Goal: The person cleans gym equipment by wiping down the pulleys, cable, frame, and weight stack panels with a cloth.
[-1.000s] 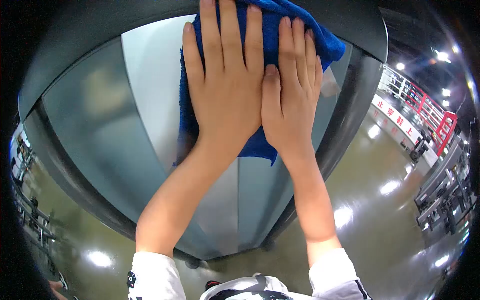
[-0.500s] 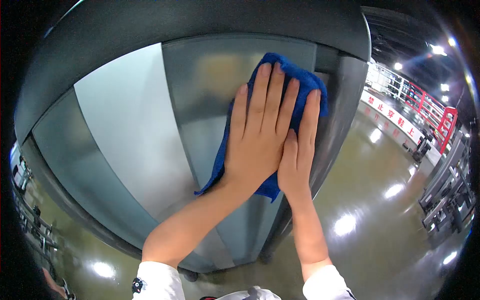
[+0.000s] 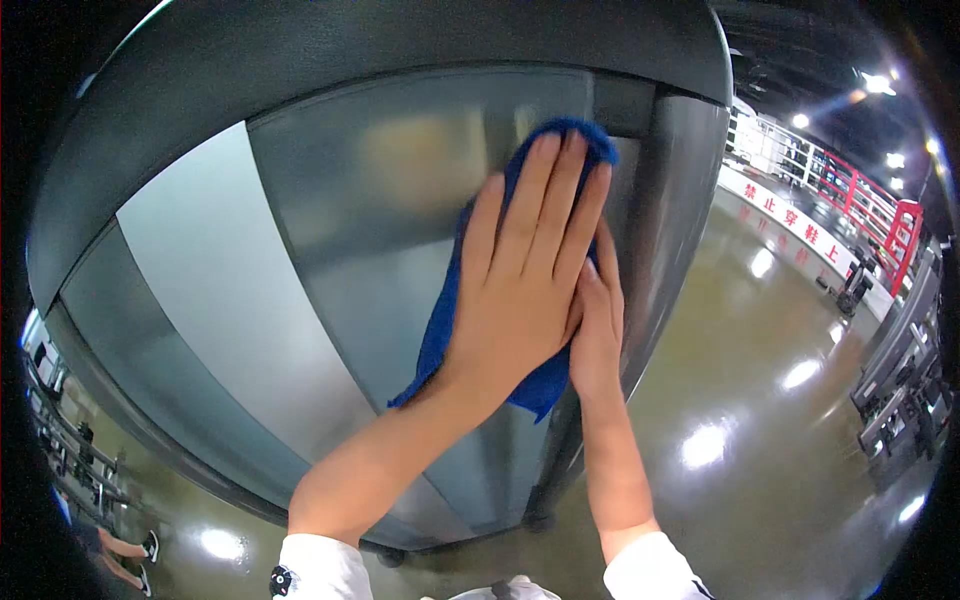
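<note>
A blue cloth (image 3: 437,340) lies against the glossy grey panel (image 3: 355,260) of a large dark-framed unit. My left hand (image 3: 515,285) presses flat on the cloth, fingers stretched upward. Close against its right side is my right hand (image 3: 598,340), its fingers also extended along the cloth's right part and partly hidden behind the left hand. A curved dark side post (image 3: 675,230) runs just right of both hands. To their left, a pale silver stripe (image 3: 230,240) slants down across the panel.
A thick black top section (image 3: 400,40) overhangs the panel. Shiny floor (image 3: 740,380) stretches to the right, toward a boxing ring (image 3: 850,200) with red posts and gym equipment (image 3: 900,370). At lower left, another person's legs (image 3: 125,550) show beside more equipment.
The view has shifted, so the panel appears further left. The cloth's upper right part has folded inward, and my right hand sits more behind my left. Another person's legs show more at lower left.
</note>
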Motion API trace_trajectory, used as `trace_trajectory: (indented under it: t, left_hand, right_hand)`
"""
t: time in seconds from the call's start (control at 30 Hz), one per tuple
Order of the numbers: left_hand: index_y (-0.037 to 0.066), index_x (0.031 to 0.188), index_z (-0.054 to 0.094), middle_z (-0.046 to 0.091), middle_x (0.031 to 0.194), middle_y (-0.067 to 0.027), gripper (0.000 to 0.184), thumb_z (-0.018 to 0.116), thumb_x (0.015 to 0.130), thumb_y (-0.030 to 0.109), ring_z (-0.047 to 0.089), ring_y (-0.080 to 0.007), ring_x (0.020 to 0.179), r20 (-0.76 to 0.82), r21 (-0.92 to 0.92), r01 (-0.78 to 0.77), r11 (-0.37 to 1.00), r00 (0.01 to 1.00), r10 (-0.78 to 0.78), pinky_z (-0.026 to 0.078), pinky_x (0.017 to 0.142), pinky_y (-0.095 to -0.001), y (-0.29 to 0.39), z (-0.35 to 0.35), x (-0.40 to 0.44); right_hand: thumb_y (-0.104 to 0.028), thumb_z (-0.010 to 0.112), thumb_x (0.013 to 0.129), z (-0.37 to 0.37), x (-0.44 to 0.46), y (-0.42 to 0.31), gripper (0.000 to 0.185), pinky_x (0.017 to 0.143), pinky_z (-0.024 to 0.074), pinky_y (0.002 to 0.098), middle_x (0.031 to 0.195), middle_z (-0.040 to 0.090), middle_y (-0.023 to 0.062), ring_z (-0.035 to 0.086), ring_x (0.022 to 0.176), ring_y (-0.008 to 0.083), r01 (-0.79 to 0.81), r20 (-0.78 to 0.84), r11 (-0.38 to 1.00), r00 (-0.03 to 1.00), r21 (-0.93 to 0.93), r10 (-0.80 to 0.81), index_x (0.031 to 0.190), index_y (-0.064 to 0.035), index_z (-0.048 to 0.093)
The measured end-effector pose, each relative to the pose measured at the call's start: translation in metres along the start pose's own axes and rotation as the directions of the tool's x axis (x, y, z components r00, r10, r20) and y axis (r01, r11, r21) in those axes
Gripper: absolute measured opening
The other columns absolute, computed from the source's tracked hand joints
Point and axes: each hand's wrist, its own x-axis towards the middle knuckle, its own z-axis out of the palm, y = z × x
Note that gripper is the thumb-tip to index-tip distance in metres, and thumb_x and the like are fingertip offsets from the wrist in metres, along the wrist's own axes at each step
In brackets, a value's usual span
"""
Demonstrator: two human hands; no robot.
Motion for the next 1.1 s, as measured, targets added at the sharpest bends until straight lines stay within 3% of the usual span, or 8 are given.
trace_trajectory:
  t: [0.2,0.3,0.4,0.57,0.63,0.8,1.0,1.1]
  left_hand:
    - [0.016,0.134,0.045,0.036,0.144,-0.0089,0.052,0.045,0.084,0.03,0.031,-0.0254,0.134,0.101,0.106,-0.058,0.993,0.994,0.047,0.021,0.107,-0.0462,0.021,0.012,-0.065]
    - [0.021,0.137,0.043,0.036,0.145,0.0035,0.053,0.044,0.084,0.031,0.031,-0.0142,0.134,0.15,0.04,-0.034,0.999,0.988,0.027,0.016,0.11,-0.0386,0.03,0.017,-0.105]
    - [0.025,0.138,0.041,0.033,0.146,0.0066,0.054,0.043,0.085,0.035,0.029,-0.0131,0.135,0.179,0.07,-0.074,0.995,0.982,0.061,0.011,0.112,-0.0392,0.037,0.026,-0.149]
    - [0.03,0.14,0.037,0.024,0.15,0.0091,0.058,0.045,0.084,0.042,0.019,-0.0097,0.138,0.315,0.082,-0.271,0.959,0.92,0.233,0.002,0.113,-0.0407,0.047,0.035,-0.219]
    - [0.027,0.134,0.046,0.038,0.143,0.0075,0.055,0.051,0.081,0.042,0.031,-0.0109,0.132,0.288,0.009,-0.282,0.959,0.919,0.268,0.012,0.109,-0.0393,0.047,0.036,-0.23]
    - [0.014,0.139,0.038,0.026,0.15,0.0046,0.061,0.046,0.082,0.035,0.021,-0.0099,0.138,0.382,-0.127,-0.216,0.968,0.89,0.249,0.004,0.113,-0.038,0.046,0.025,-0.217]
    - [0.007,0.136,0.039,0.033,0.146,-0.0073,0.054,0.039,0.087,0.029,0.028,-0.0161,0.136,0.289,-0.324,0.077,0.943,0.957,0.021,0.008,0.113,-0.0359,0.076,0.024,-0.137]
    - [-0.004,0.135,0.034,0.029,0.144,-0.0216,0.055,0.036,0.089,0.027,0.027,-0.0289,0.136,0.301,-0.385,0.134,0.913,0.954,-0.013,0.012,0.113,-0.0387,0.097,0.039,-0.098]
  right_hand:
    - [-0.011,0.034,0.094,-0.007,-0.06,0.011,0.049,0.106,0.0262,0.0306,0.141,0.037,0.0187,0.034,0.13,0.0223,-0.298,-0.132,0.948,0.95,-0.111,0.284,0.139,0.006,0.028]
    - [-0.022,0.03,0.097,-0.017,-0.094,0.036,0.052,0.105,0.0273,0.0312,0.142,0.035,0.0159,0.036,0.13,0.0228,-0.291,-0.121,0.92,0.956,-0.261,0.268,0.141,0.0044,0.023]
    - [-0.012,0.035,0.095,-0.017,-0.125,0.046,0.048,0.105,0.0279,0.0326,0.14,0.036,0.0216,0.037,0.128,0.028,-0.464,-0.184,0.868,0.882,-0.174,0.435,0.138,0.007,0.027]
    - [-0.011,0.04,0.093,-0.032,-0.192,0.09,0.046,0.098,0.0373,0.0327,0.133,0.045,0.0228,0.048,0.12,0.0312,-0.381,-0.198,0.83,0.924,-0.407,0.326,0.134,0.0084,0.032]
    - [-0.006,0.046,0.089,-0.028,-0.194,0.074,0.045,0.094,0.0406,0.033,0.124,0.053,0.0229,0.053,0.114,0.03,-0.491,-0.25,0.767,0.871,-0.413,0.423,0.131,0.008,0.037]
    - [0.005,0.053,0.082,-0.025,-0.183,0.045,0.034,0.088,0.0453,0.0301,0.11,0.062,0.0195,0.06,0.103,0.0205,-0.537,-0.407,0.73,0.832,-0.422,0.376,0.117,0.0061,0.055]
    - [0.004,0.05,0.086,-0.015,-0.143,0.01,0.03,0.093,0.0426,0.0327,0.117,0.061,0.0163,0.058,0.11,0.0235,-0.393,-0.6,0.685,0.796,-0.613,-0.081,0.115,0.0039,0.059]
    - [0.002,0.048,0.088,-0.025,-0.111,0.001,0.033,0.1,0.0366,0.0372,0.125,0.056,0.0173,0.05,0.12,0.0293,-0.18,-0.449,0.626,0.841,-0.758,-0.301,0.12,0.0036,0.056]
